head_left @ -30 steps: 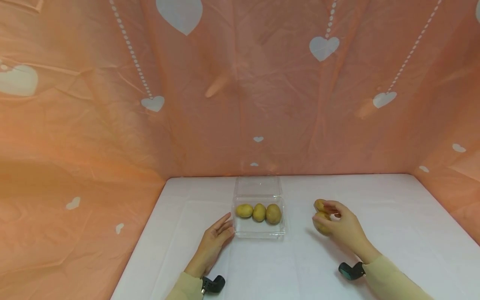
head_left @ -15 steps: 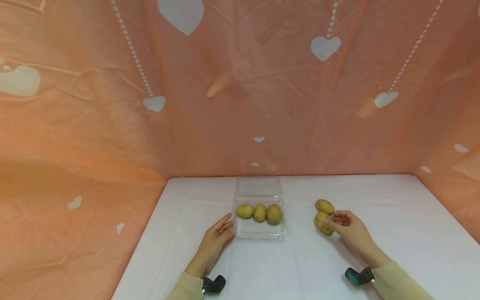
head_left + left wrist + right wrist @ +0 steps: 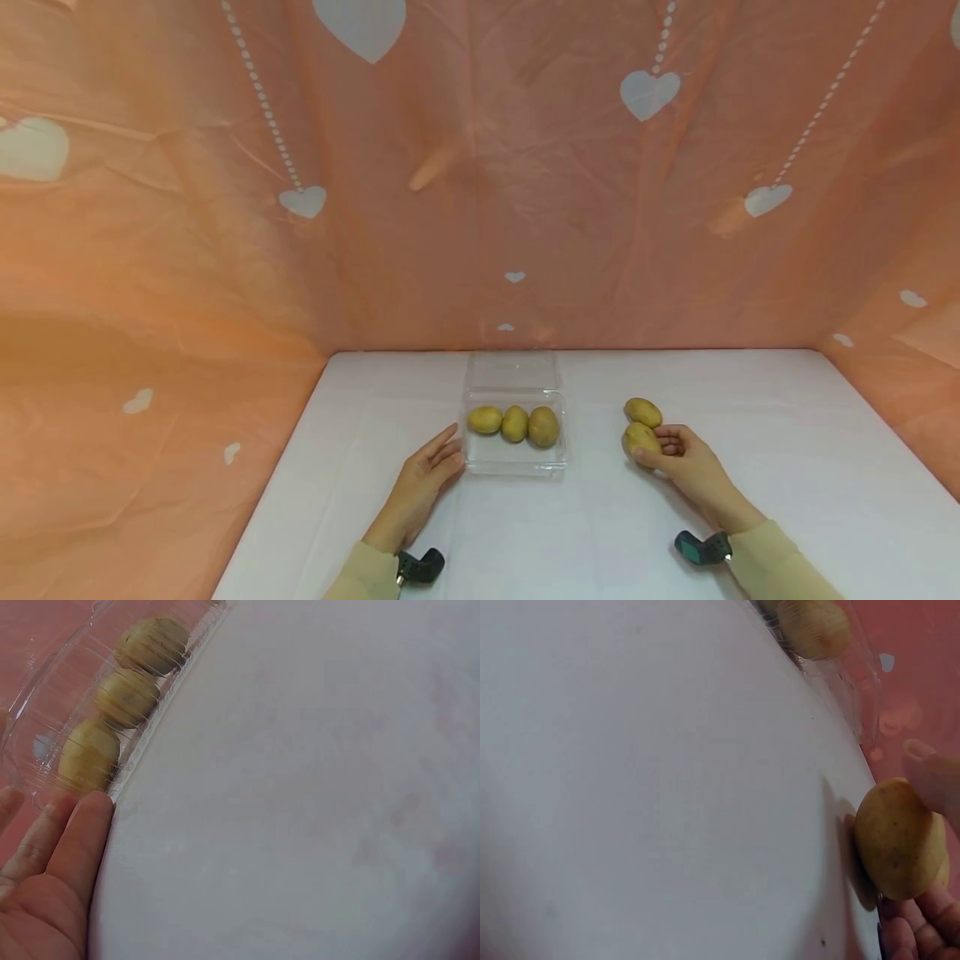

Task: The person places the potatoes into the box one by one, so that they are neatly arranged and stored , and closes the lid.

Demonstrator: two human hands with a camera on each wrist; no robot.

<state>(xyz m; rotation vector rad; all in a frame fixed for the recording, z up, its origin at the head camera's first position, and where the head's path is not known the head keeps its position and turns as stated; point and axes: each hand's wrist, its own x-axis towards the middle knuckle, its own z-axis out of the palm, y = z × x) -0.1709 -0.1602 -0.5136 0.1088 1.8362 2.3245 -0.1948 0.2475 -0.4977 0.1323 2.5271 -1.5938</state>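
A clear plastic clamshell box (image 3: 516, 458) stands on the table with its lid laid back. Three potatoes lie in a row inside it: a left one (image 3: 485, 420), a middle one (image 3: 515, 424) and a larger right one (image 3: 543, 427). My left hand (image 3: 420, 487) touches the box's left side, its fingers nearly straight. To the right of the box, my right hand (image 3: 693, 467) holds a potato (image 3: 900, 840) between thumb and fingers. Another potato (image 3: 642, 412) lies just behind the held one.
White cloth covers the table (image 3: 525, 533). An orange curtain (image 3: 480, 183) with white hearts hangs behind the table and along both sides. Black devices are strapped to the left wrist (image 3: 422, 567) and right wrist (image 3: 703, 547).
My right hand has drawn back from over the two loose potatoes, so the rear one shows fully, and now grips the front one. The left hand stays at the box.
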